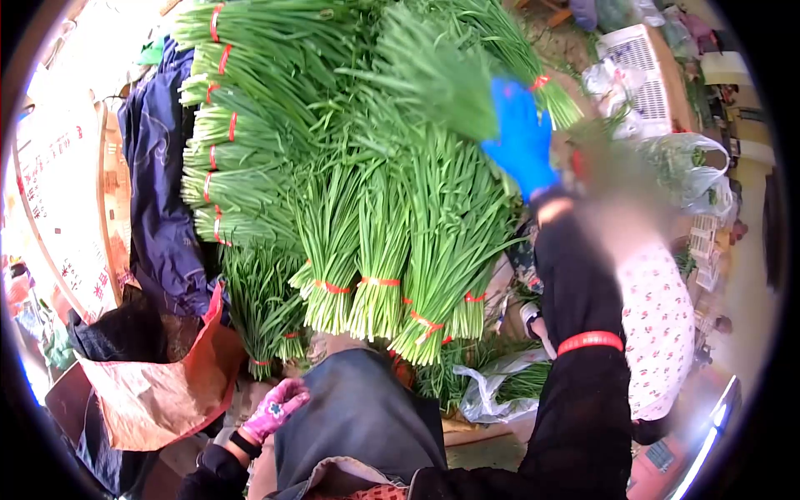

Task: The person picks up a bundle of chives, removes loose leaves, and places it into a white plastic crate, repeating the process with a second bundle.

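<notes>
My right hand [521, 140], in a blue glove, reaches over the far right of a large pile of garlic chives. Blurred leaves of a chive bunch [437, 79] lie between its thumb and fingers, and the hand seems closed on them. Several chive bunches tied with red bands, such as a front bunch [379, 283], point their pale stems towards me. More bunches [221, 158] are stacked on the left with stems facing left. My left hand [279, 407], in a pink patterned glove, rests beside my dark apron [358, 417]. Its fingers are loosely extended and hold nothing.
Left of the pile hang a dark blue cloth [158, 175] and an open orange-brown sack [167, 387]. A clear plastic bag [500, 387] with greens lies near my knees. Another person in a patterned top [658, 333] is at the right, below a white crate [637, 71].
</notes>
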### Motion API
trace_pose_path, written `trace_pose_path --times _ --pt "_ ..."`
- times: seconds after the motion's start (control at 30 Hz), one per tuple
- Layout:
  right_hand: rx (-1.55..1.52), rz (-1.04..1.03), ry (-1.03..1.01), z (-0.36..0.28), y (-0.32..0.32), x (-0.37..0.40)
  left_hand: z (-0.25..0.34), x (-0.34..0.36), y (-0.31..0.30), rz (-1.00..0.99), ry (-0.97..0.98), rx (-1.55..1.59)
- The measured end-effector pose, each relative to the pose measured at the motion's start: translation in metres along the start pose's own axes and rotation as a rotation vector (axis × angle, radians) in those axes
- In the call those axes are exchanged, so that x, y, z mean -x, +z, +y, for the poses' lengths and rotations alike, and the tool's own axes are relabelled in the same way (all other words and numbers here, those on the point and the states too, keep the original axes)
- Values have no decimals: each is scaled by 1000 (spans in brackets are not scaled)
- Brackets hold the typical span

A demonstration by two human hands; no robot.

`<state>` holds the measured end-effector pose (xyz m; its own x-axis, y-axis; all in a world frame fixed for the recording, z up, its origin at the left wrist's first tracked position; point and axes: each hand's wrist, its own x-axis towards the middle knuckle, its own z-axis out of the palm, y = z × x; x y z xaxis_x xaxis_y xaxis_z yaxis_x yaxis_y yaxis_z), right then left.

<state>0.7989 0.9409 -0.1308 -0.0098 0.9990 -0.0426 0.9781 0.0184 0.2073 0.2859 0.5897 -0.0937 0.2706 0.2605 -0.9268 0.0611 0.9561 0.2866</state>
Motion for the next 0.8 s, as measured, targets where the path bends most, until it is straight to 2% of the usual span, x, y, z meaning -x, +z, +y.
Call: trace_pose_path --times 0.03,0.1,0.13,0.17,0.2,0.23,0.27,0.3,0.33,0.37,0.4,0.47,0.5,0.57,0.73,0.8 --pt "-132 149 -66 1 -1 16 -7 4 -7 3 10 -31" --pt "-291 191 -100 -10 -31 61 -10 12 -13 19 21 -102" --pt "-342 197 -32 -13 -25 93 -10 16 -13 12 35 -108" --pt "-413 113 130 -24 -31 126 -12 19 -14 10 30 -74" --pt "-500 141 232 -29 -12 163 -14 22 -16 10 24 -39" --pt "-625 82 389 -43 -11 193 -16 23 -17 15 24 -67" --pt "-699 -53 548 -58 -1 223 -17 24 -18 22 24 -96" --pt "-843 -20 562 -78 -1 244 -15 26 -17 25 26 -99" --pt "-1021 -64 677 -101 33 273 -11 29 -15 32 26 -138" --pt "-1052 -119 762 -126 33 279 -11 30 -17 40 24 -142" --pt "-1060 -81 788 -147 50 285 -11 32 -18 49 19 -146" --pt "-670 -230 873 -177 29 260 -7 38 -21 59 2 -161" --pt "-676 -226 882 -183 31 251 -5 41 -23 72 -10 -163" --pt "-514 -350 1065 -188 40 241 -5 46 -28 89 -29 -151" --pt "-730 -399 1162 -152 73 257 2 53 -33 145 -87 -189" --pt "-919 -561 1169 -140 68 251 0 51 -37 137 -100 -201"
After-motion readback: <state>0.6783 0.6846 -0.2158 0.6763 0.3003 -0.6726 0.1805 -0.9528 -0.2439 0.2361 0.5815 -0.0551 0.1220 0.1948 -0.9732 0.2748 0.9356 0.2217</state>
